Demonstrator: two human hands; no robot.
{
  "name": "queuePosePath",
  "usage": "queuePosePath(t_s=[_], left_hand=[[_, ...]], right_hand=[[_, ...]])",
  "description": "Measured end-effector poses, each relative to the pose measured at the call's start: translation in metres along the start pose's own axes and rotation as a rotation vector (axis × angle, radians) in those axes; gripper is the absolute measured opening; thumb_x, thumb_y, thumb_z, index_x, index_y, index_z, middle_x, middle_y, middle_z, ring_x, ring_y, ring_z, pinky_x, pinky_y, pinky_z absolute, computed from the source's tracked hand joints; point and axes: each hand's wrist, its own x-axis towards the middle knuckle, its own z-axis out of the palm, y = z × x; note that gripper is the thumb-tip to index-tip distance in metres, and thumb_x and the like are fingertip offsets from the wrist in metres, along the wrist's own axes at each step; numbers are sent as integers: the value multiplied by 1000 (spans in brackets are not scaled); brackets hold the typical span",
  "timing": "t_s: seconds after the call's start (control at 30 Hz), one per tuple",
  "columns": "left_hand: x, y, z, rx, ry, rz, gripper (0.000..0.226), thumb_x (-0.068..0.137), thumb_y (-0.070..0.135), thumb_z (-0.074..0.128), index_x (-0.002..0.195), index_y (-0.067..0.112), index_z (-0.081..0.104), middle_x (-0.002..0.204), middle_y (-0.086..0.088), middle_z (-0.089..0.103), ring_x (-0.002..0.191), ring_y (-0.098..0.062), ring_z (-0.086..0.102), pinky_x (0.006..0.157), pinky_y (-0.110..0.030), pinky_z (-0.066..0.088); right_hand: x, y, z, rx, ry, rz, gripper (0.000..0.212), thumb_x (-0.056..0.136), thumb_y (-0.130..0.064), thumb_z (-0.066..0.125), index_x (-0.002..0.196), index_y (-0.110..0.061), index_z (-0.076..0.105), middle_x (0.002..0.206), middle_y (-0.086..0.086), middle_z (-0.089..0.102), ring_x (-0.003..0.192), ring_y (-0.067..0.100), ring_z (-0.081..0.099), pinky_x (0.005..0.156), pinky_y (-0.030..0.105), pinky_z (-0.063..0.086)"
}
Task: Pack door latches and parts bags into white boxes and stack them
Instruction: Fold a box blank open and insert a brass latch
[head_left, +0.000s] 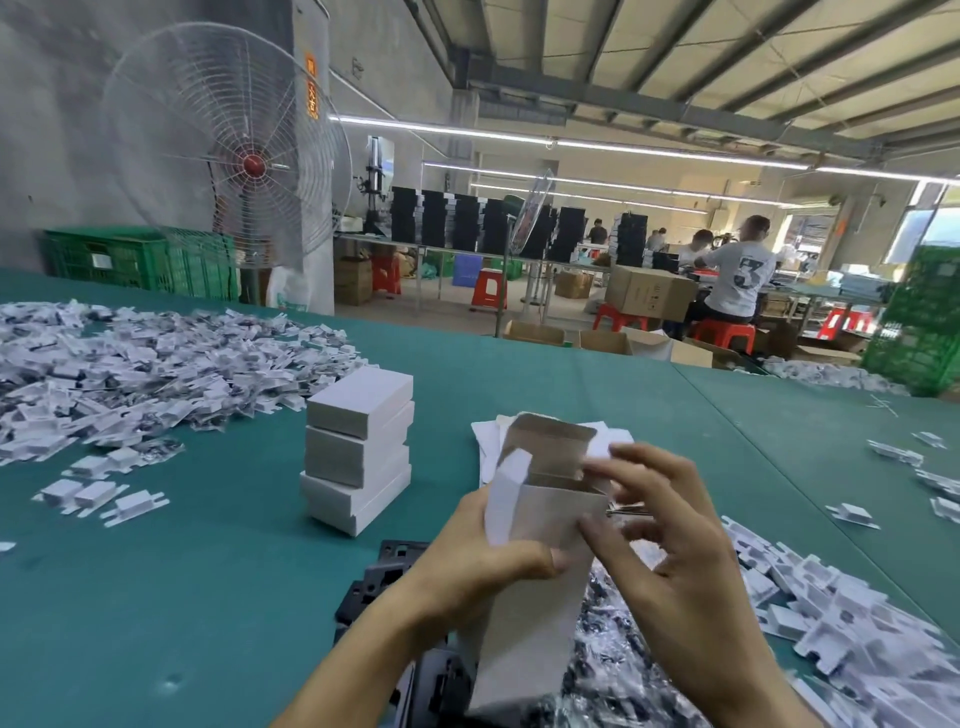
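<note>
My left hand (483, 551) grips a white box (540, 587) held upright over the table's near edge, its top flaps standing open. My right hand (654, 525) is at the box's open mouth with curled fingers, and a small metallic part (626, 510) shows between hand and box; blur hides how it is held. A stack of three shut white boxes (358, 452) stands to the left on the green table (208, 571). Black door latch plates (379, 577) lie under my left wrist. Clear parts bags (613, 665) lie below the box.
A big heap of white-wrapped parts (130, 374) covers the table's left; another heap (831, 613) lies at the right. Flat white box blanks (488, 441) sit behind the held box. A large fan (228, 150), green crates and seated workers are beyond the table.
</note>
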Motion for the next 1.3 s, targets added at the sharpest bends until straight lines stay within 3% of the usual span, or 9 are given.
queuePosePath(t_s=[0.17, 0.3, 0.47, 0.63, 0.77, 0.87, 0.97, 1.13, 1.3], left_hand=[[-1, -2, -1, -68, -26, -16, 45, 63, 29, 74, 107, 17, 74, 101, -8, 74, 93, -23, 70, 83, -37, 58], [-1, -2, 4, -53, 72, 30, 48, 69, 35, 79, 113, 20, 70, 106, -9, 75, 95, -25, 73, 80, -37, 60], [0, -10, 15, 141, 315, 198, 59, 65, 52, 82, 114, 55, 48, 100, 4, 73, 75, -25, 75, 65, -49, 63], [2, -17, 16, 111, 294, 292, 34, 72, 48, 82, 100, 41, 63, 98, -2, 71, 78, -27, 73, 61, -51, 62], [2, -26, 15, 195, 234, 228, 23, 73, 48, 81, 86, 40, 65, 90, -1, 72, 81, -29, 71, 59, -37, 60], [4, -31, 13, 239, 199, 199, 23, 71, 50, 81, 85, 42, 65, 89, 3, 73, 81, -26, 70, 61, -40, 60], [5, -34, 11, 278, 162, 177, 29, 72, 53, 79, 91, 37, 64, 91, 3, 73, 83, -27, 70, 66, -52, 61], [3, -36, 15, 438, 110, 127, 57, 79, 74, 63, 118, 31, 58, 113, 9, 69, 102, -16, 67, 82, -49, 58], [-3, -35, 30, 744, 320, 206, 50, 79, 79, 49, 117, 47, 40, 117, 22, 54, 95, -2, 60, 77, -39, 54]], right_hand=[[3, -1, -1, 521, -70, 222, 34, 77, -18, 72, 106, -36, 73, 110, -4, 73, 91, 17, 72, 72, 20, 56], [3, 2, 1, 625, -135, 317, 25, 76, -16, 69, 97, -25, 79, 99, 2, 77, 85, 13, 74, 69, 18, 55], [3, 12, -3, 461, -43, 322, 30, 70, -32, 74, 100, -29, 79, 97, 5, 71, 90, 24, 68, 83, 34, 56], [3, 12, -8, 342, -67, 261, 25, 72, -32, 75, 96, -35, 79, 93, -11, 66, 91, 7, 66, 77, 16, 51], [2, 18, -16, 160, -218, 327, 8, 81, -28, 77, 87, -32, 80, 94, -9, 66, 100, 10, 65, 84, 33, 55], [3, 14, -19, 198, -208, 301, 8, 84, -24, 73, 82, -25, 81, 100, -7, 68, 107, 8, 63, 80, 19, 53], [6, 3, -19, 334, -71, 209, 12, 79, -28, 69, 85, -23, 78, 100, -6, 73, 97, 13, 69, 77, 15, 52], [5, 2, -15, 294, -15, 218, 18, 78, -22, 75, 93, -31, 70, 84, -6, 71, 81, 11, 68, 71, 18, 52], [3, 15, -17, 175, 4, 327, 20, 79, -13, 81, 93, -26, 76, 84, -12, 74, 81, 3, 67, 71, 11, 49]])
